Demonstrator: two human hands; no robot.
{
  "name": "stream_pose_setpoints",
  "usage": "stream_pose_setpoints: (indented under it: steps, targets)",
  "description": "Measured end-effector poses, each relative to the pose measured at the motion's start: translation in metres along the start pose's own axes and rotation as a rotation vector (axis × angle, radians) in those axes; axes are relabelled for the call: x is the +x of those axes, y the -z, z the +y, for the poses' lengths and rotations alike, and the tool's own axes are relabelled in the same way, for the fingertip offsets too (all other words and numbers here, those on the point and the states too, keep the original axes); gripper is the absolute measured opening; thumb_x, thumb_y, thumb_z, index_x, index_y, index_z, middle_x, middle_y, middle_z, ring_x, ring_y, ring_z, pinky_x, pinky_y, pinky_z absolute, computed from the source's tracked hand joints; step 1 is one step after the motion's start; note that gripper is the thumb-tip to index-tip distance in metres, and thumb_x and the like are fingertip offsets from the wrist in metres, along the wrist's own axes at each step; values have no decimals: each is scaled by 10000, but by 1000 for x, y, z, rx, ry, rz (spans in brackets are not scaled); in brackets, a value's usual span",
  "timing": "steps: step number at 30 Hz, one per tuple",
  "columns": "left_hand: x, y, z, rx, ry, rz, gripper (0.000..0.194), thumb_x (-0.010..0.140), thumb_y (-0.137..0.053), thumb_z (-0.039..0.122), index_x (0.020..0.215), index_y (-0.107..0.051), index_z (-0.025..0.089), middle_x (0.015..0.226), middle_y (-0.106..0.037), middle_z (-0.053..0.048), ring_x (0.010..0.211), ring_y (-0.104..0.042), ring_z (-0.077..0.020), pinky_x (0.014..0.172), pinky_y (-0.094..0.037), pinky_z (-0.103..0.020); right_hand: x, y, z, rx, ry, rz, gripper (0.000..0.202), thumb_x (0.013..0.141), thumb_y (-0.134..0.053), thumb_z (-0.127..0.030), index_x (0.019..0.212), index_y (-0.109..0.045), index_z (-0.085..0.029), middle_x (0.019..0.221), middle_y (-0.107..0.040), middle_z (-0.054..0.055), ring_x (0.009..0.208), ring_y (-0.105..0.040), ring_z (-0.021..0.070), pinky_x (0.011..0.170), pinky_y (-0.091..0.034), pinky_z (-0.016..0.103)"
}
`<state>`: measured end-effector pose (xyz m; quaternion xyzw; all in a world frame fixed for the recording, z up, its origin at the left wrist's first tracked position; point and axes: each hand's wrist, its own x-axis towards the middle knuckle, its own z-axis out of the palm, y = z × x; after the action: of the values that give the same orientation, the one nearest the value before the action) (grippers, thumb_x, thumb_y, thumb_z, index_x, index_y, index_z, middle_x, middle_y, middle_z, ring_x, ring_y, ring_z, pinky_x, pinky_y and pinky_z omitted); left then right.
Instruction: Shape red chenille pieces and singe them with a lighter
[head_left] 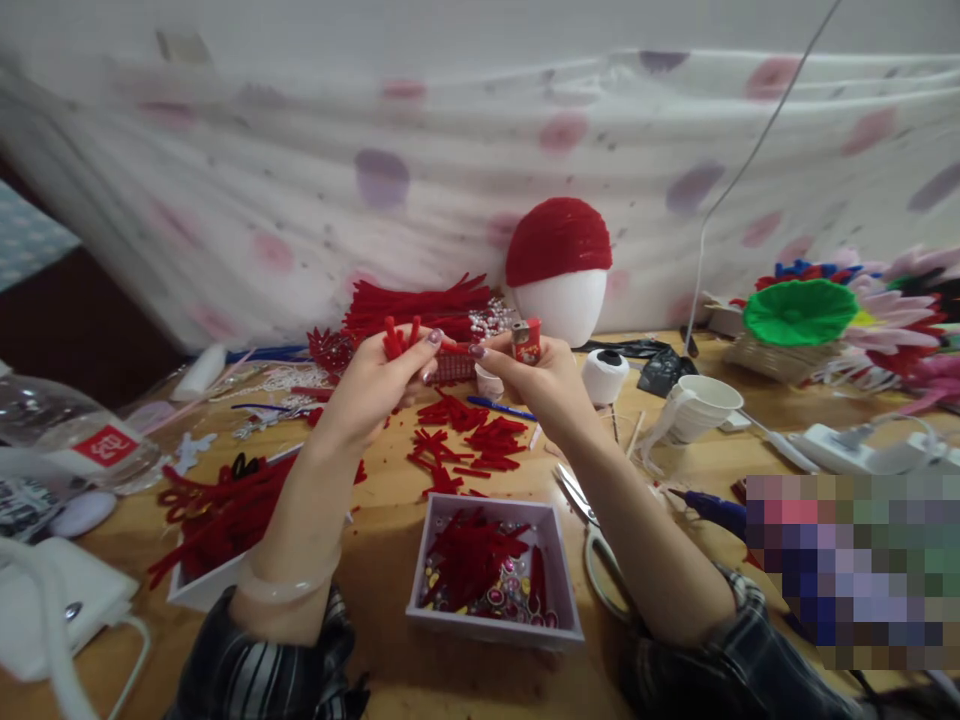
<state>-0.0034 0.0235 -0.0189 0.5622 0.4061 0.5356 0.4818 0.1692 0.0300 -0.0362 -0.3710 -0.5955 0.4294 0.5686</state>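
Observation:
Both hands are raised over the middle of the table, fingertips almost meeting. My left hand (379,385) is closed on several short red chenille stems (400,338), whose ends stick up above the fingers. One red piece (454,348) spans the gap to my right hand (541,375), pinched at that end between thumb and finger. A red lighter (527,342) with a metal top is also held in the right hand, upright against the curled fingers. Below lie small piles of cut red chenille pieces (495,440). The undersides of both hands are hidden.
A white box (491,628) of red pieces and gems stands in front. Scissors (592,535) lie beside my right forearm. Behind stands a foam head (562,300) with a red covering. A thread spool (604,380), cup (701,408) and bottle (64,425) are around.

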Motion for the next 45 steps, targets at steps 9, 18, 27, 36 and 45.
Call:
stream_pose_setpoints:
  steps: [9, 18, 27, 36, 45]
  targets:
    - [10, -9, -4, -193, 159, 166, 97, 833, -664, 166, 747, -617, 161, 595, -508, 49, 363, -264, -1, 359, -189, -150, 5, 0, 7, -45, -146, -164, 134, 733, -747, -259, 709, -690, -140, 596, -539, -25, 548, -421, 83, 492, -316, 232]
    - [27, 0, -54, -48, 389, 21, 248, 758, -744, 421, 723, -684, 183, 459, -362, 84, 382, -267, -56, 406, -209, -211, 22, 31, 23, -141, -242, -44, 85, 744, -744, -232, 723, -701, -161, 637, -583, -4, 575, -496, 108, 500, -370, 241]
    - [9, -20, -102, 983, 316, -845, 93, 748, -667, 225, 690, -739, 224, 803, -723, -56, 758, -609, -218, 650, -371, -287, 25, 52, 1, -160, -178, 99, 121, 738, -786, -247, 699, -698, -173, 576, -544, -15, 578, -553, 121, 474, -392, 236]
    - [10, -9, -64, 887, 283, -772, 174, 778, -605, 281, 668, -719, 208, 596, -657, 3, 557, -547, -143, 543, -322, -246, 16, 45, -11, -106, -139, 55, 129, 753, -751, -240, 703, -660, -164, 562, -492, -36, 549, -505, 97, 478, -372, 230]
    - [-4, -10, -20, 438, 37, -165, 229, 704, -766, 322, 584, -636, 176, 528, -544, 28, 483, -431, -89, 493, -313, -214, 4, 24, -23, -91, -87, -82, 124, 741, -728, -258, 731, -665, -151, 560, -480, -39, 548, -455, 88, 483, -337, 222]
